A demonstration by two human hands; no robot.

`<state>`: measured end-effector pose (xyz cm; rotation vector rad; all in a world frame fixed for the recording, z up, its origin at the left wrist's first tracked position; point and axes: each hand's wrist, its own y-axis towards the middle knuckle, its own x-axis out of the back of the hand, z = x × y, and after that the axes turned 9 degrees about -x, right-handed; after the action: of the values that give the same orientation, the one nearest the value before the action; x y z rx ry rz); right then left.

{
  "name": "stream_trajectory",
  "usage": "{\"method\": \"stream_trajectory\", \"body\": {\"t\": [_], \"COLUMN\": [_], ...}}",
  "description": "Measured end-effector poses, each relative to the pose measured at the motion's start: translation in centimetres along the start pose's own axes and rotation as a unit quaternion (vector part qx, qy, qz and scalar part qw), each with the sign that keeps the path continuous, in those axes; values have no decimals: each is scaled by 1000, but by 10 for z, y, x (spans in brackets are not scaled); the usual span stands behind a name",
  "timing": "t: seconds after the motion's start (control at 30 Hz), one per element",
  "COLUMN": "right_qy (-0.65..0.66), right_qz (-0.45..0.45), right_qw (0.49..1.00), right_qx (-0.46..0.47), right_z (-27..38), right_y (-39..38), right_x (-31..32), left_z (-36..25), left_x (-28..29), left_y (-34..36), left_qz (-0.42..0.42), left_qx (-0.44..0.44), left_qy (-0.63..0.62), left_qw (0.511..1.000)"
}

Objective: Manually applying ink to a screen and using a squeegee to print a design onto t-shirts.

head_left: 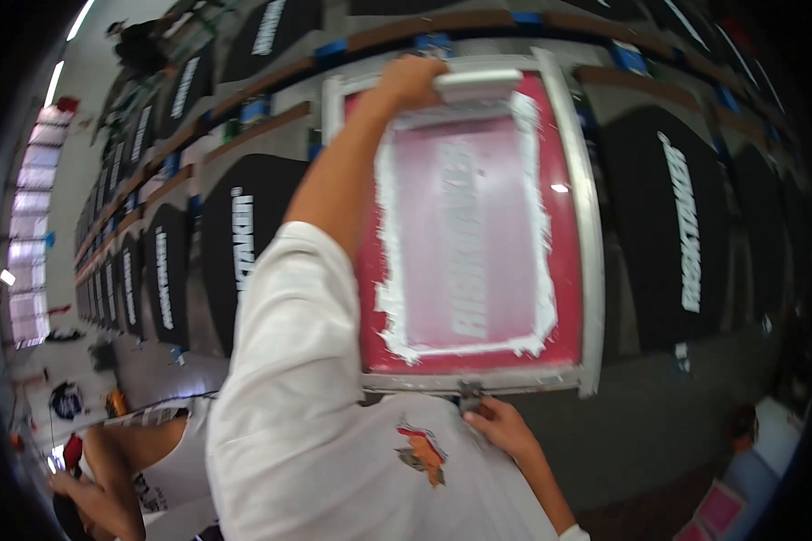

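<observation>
Screen-printing frame, head view: lying on a long table over a black garment. Left hand is gripping the squeegee at the frame's far end; right hand is pinching its near-edge clamp. Black shirts beside the frame are already printed.

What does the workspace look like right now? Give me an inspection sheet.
Surface: long print table with black garments in rows on both sides.
Job's things: metal-framed screen lies flat, red mesh with white ink ringing a pale centre; squeegee at its far end.
Clutter: blue tape pieces on the far rail.
Grippers: left hand grips the squeegee; right hand at the clamp on the frame's near edge.
Cables: nothing seen.
Surroundings: black garment with white print to the right, another to the left; another person at lower left; windows far left.
</observation>
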<state>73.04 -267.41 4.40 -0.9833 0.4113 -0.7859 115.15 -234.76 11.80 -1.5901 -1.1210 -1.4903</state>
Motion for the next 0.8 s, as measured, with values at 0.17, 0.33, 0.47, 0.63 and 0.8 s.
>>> {"method": "stream_trajectory", "body": {"t": [0.17, 0.33, 0.47, 0.63, 0.8], "right_qy": [-51, -91, -83, -171, -133], "right_qz": [-57, -95, -114, -111, -110], "right_qw": [997, 987, 980, 970, 971], "right_qx": [-3, 88, 140, 134, 163], "right_z": [25, 26, 18, 22, 17], "right_y": [-4, -6, 2, 5, 1], "right_x": [-6, -10, -7, -7, -4], "left_z": [-7, -63, -185, -312, -247], "left_x": [5, -1, -20, -34, 13], "left_y": [-23, -92, -207, -322, -263], "left_qz": [-10, 38, 41, -119, 55], "left_qx": [-9, -21, 13, 35, 68], "left_qy": [41, 11, -29, -64, -122], "left_qw": [999, 999, 999, 990, 989]}}
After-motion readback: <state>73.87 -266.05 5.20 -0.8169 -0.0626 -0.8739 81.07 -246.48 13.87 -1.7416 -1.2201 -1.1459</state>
